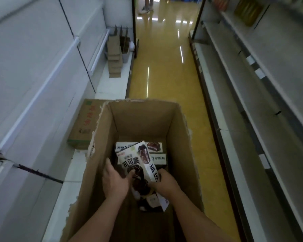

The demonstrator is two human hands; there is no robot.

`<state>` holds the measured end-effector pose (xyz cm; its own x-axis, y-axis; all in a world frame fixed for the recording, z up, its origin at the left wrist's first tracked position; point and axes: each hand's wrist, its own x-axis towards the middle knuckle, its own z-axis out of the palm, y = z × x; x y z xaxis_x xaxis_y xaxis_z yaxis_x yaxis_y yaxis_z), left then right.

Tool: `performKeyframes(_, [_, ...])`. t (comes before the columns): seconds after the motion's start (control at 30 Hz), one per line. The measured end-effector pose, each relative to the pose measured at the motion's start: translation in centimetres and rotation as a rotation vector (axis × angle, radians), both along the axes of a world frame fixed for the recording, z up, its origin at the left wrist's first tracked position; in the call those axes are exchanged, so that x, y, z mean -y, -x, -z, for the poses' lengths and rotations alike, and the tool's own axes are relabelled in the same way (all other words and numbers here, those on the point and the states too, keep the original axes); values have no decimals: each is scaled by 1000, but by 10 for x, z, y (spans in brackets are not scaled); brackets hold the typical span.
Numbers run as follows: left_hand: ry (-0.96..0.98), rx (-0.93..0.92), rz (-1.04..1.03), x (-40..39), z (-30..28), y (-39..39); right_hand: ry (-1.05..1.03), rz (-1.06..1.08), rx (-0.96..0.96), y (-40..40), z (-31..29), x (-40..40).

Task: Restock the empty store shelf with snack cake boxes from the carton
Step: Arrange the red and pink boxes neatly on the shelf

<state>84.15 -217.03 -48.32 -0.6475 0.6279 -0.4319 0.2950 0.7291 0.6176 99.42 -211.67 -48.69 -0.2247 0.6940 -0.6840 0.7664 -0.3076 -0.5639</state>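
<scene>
Here, snack cake box (138, 165) between both hands' grip, inside carton (143, 119)

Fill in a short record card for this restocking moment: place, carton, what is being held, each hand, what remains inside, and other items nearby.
place: store aisle between white shelves
carton: open brown carton on the floor, flaps torn
held: snack cake box, tilted, inside the carton
left hand: left hand holds the box's left side
right hand: right hand grips the box's right edge
remaining: more boxes lying flat at the carton's bottom
nearby: closed printed carton on the lowest left shelf; stacked cardboard further along
</scene>
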Motion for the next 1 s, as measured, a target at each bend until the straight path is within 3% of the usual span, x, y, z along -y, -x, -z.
performKeyframes(0.13, [-143,504,-158,2,-50,-15,228,288,-385,-19,-61,3])
performKeyframes(0.2, [-152,599,-108,4,-74,-21,276,314,-468,-30,-86,7])
performKeyframes(0.43, [-249,562,115,5,-147,-38,266,387,-600,-62,-153,21])
performKeyframes(0.67, [-282,548,308,-1,-199,-84,-39,632,-676,-84,-209,32])
performKeyframes(0.73, [-326,505,364,-2,-207,-106,-287,695,-550,-86,-221,43])
performKeyframes(0.83, [-355,742,408,6,-221,-146,-762,469,148,-80,-226,62])
performKeyframes(0.9, [-353,896,370,14,-229,-162,-952,228,452,-78,-226,76])
performKeyframes(1.0, [-338,1030,269,18,-218,-158,-971,112,338,-90,-233,96])
